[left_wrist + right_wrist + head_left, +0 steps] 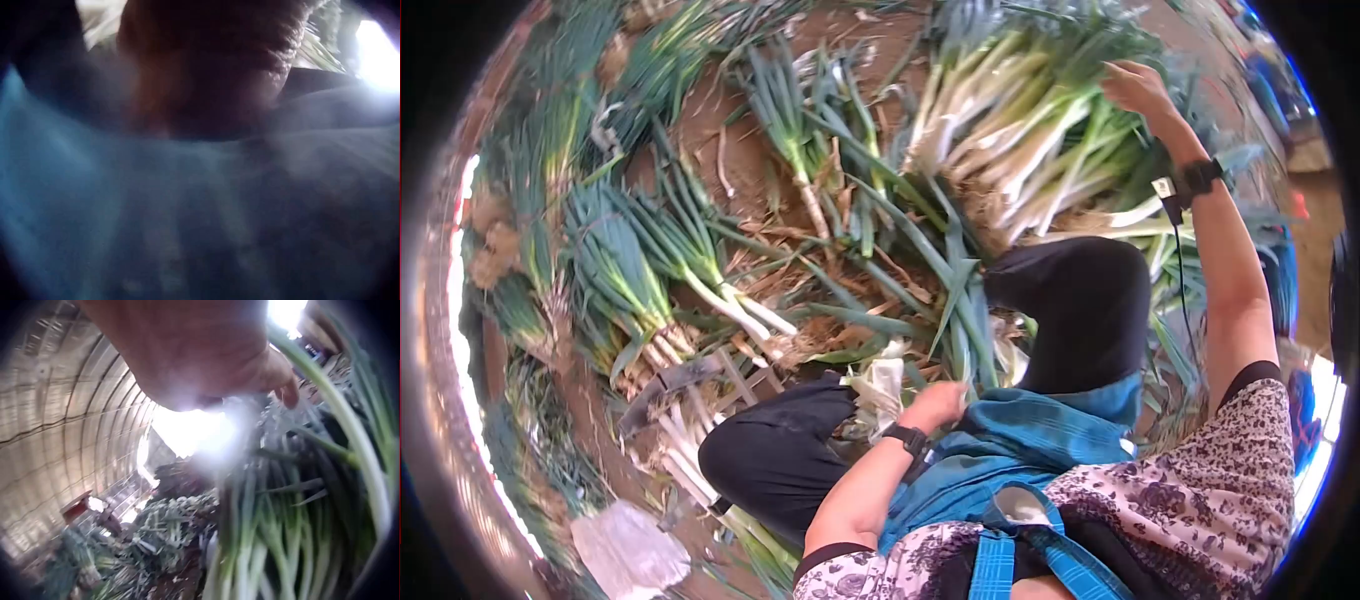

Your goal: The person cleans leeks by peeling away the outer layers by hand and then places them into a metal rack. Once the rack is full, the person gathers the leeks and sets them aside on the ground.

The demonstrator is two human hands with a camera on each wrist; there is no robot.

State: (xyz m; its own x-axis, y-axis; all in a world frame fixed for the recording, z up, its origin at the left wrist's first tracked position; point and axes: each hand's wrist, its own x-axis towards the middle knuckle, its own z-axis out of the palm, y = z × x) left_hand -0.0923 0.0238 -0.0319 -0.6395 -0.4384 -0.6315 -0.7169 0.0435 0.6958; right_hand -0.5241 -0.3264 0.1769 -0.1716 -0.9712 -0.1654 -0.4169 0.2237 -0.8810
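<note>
In the head view, the right hand point(1138, 92) is at the green tops of a large pile of leeks point(1010, 130), fingers bent slightly toward the leaves. In the right wrist view, one stalk point(353, 434) arcs close beside the right hand point(206, 350); whether the fingers pinch it is unclear. The left hand point(937, 404) is low over the lap, beside long green leaves point(972, 325) and a pale leek piece point(882, 388). Its fingers look bent, but their inner side is hidden. The left wrist view is mostly blue cloth point(156, 206) below the dark, blurred left hand point(200, 69).
Bundled leeks point(615, 255) lie at the left, beside a grey metal object point(668, 392) near the knee. Loose leaves and dry scraps cover the brown ground. A pale plastic sheet point(630, 550) lies at the lower left. A ribbed, curved wall point(56, 406) rises at the left in the right wrist view.
</note>
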